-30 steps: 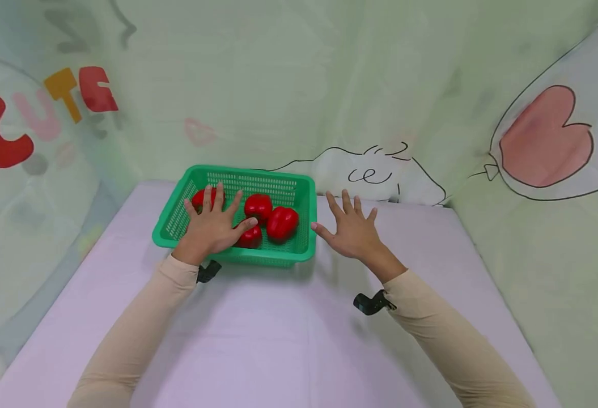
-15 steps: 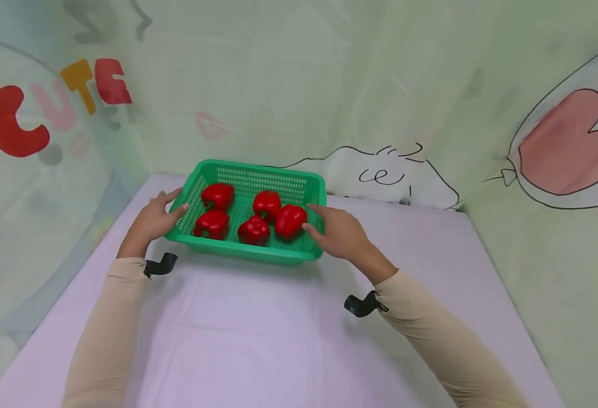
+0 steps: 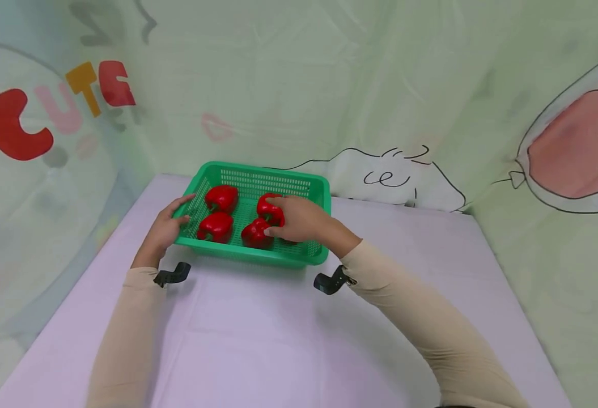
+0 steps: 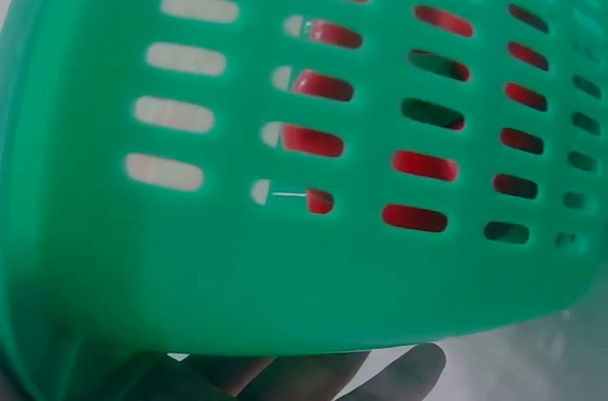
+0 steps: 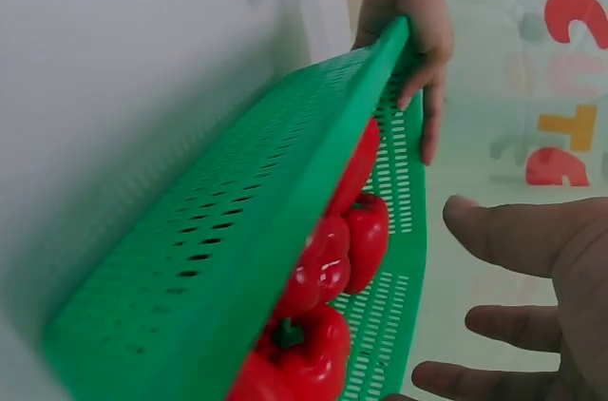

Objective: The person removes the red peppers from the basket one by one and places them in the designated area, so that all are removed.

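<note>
A green perforated plastic basket holds several red bell peppers. Two peppers lie at its left, one stem visible. My left hand grips the left rim, its thumb reaching over the inside; in the left wrist view its fingers show past the basket's edge. My right hand hovers over the right half, covering most of one pepper, beside the front middle pepper and the back one. The right wrist view shows this right hand with spread fingers, apart from the peppers, nothing in it.
The basket stands at the back of a table with a pale lilac cloth. Behind it hangs a printed backdrop with letters and a cartoon figure. A black wrist camera sits on the right sleeve, another on the left.
Both hands first hovered open near the basket, then went to its two ends. My right hand has since moved left over the peppers, while the left stays at the left rim.
</note>
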`<state>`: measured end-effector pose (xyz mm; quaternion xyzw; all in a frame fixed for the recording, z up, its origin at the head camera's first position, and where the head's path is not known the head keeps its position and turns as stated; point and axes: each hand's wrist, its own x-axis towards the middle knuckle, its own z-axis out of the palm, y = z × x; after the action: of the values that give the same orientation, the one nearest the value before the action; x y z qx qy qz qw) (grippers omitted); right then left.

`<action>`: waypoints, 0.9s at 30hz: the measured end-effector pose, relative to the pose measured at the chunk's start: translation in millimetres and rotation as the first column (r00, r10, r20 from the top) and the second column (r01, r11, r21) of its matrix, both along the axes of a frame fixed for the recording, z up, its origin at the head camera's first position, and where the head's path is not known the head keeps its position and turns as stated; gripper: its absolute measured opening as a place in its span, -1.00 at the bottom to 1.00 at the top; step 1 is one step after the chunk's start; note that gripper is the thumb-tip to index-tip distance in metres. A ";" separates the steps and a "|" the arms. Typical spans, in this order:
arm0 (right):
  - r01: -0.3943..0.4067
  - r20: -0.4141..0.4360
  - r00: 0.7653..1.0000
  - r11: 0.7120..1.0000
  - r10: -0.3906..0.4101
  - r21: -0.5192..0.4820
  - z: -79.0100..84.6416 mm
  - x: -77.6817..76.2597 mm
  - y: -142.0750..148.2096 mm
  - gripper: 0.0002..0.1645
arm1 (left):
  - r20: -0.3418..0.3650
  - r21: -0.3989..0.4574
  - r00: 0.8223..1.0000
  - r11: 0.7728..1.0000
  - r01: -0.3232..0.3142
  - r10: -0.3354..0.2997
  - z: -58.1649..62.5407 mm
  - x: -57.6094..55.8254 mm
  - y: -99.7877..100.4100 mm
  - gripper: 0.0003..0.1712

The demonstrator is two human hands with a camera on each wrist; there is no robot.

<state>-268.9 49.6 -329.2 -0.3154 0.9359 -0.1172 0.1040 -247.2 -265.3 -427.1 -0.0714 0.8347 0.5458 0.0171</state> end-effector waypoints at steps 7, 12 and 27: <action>-0.037 0.099 0.994 0.999 0.040 -0.033 -10.1 -22.2 -36.0 -0.09 | 0.002 0.028 1.000 0.999 -0.016 0.016 -1.3 1.8 -4.6 -0.32; 0.020 0.122 0.992 0.999 -0.024 0.036 -30.9 -33.9 -48.8 -0.05 | 0.002 0.052 1.000 0.998 -0.024 0.024 -3.7 -2.0 -2.9 -0.34; 0.210 0.115 0.969 0.974 -0.219 0.082 -53.1 -30.3 -59.4 -0.40 | -0.010 0.054 1.000 0.998 -0.024 0.024 -1.0 -0.6 -1.7 -0.34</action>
<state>-299.2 -9.9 -382.3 -0.2008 0.9598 -0.1147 0.1593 -247.7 -266.9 -428.1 -0.0780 0.8188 0.5687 0.0079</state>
